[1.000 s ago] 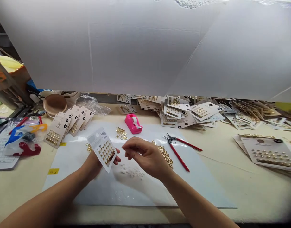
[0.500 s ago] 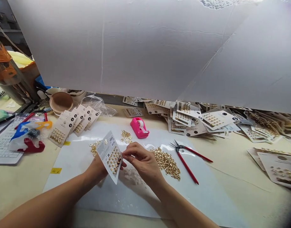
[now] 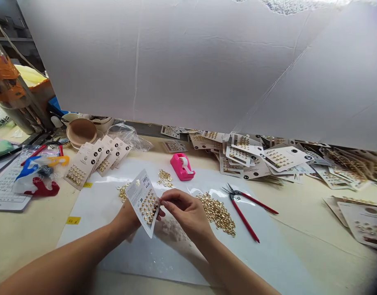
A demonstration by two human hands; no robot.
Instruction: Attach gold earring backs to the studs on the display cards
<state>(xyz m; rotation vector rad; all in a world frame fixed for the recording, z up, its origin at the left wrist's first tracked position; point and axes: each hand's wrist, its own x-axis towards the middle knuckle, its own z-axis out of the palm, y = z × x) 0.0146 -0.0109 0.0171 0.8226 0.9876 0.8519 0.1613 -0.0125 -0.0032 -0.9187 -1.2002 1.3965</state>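
Note:
My left hand grips a white earring card from behind, tilted toward me, with rows of small gold pieces on it. Most of that hand's fingers are hidden by the card. At the card's right edge, my right hand pinches with thumb and forefinger; what lies between the fingertips is too small to make out, likely at one of the gold pieces. Right of this hand lies a heap of small gold pieces. Two small clusters of gold rings rest beyond my hands.
A pink tape dispenser stands behind the hands. Red-handled pliers lie open at right. Filled earring cards pile along the back, and more cards fan out at left. Bowls and a colourful plastic bag are farther left.
The view has shifted slightly, so the table things appear a little farther right. Both hands keep nearly the same pose at the card, with the right fingertips still at its edge.

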